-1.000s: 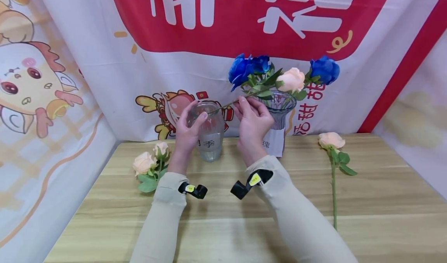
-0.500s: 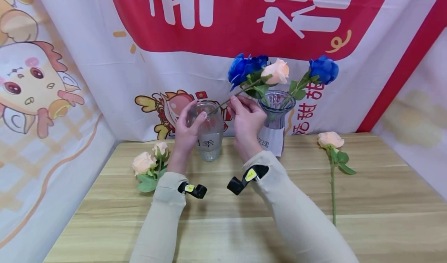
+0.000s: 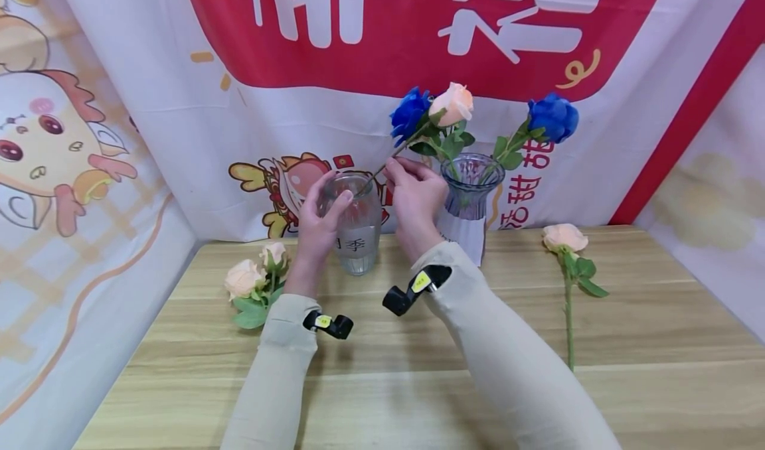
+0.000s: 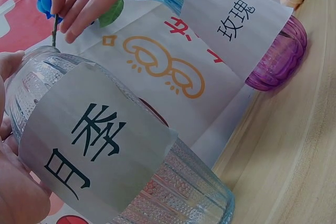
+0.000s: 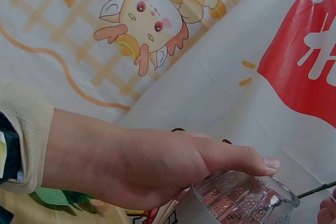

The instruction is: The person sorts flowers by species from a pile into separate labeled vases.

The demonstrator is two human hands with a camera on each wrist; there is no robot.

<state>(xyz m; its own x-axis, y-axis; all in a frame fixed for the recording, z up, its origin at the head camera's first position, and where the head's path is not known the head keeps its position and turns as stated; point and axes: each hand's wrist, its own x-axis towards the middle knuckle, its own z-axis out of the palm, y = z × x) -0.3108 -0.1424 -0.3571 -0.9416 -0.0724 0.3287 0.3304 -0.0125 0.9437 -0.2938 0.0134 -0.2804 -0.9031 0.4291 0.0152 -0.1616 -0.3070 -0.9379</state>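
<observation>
At the far left of the table [image 3: 418,397], two peach roses [image 3: 254,277] lay unplaced. Just right of them, the left hand [image 3: 317,227] clasped the clear glass vase [image 3: 357,227], fingers curled round its wall, holding it upright. The right hand [image 3: 412,194] pinched the stem of a peach rose [image 3: 452,103], the stem slanted with its lower tip at the vase rim; the bloom stood high to the right. By this evidence, insertion was begun, not finished: the stem had yet to drop inside. Immediately right, the blue ribbed vase [image 3: 472,188] held blue roses [image 3: 552,117], their leaves close beside the held bloom and liable to snag it. One more peach rose [image 3: 564,237] lay far right, unplaced.
</observation>
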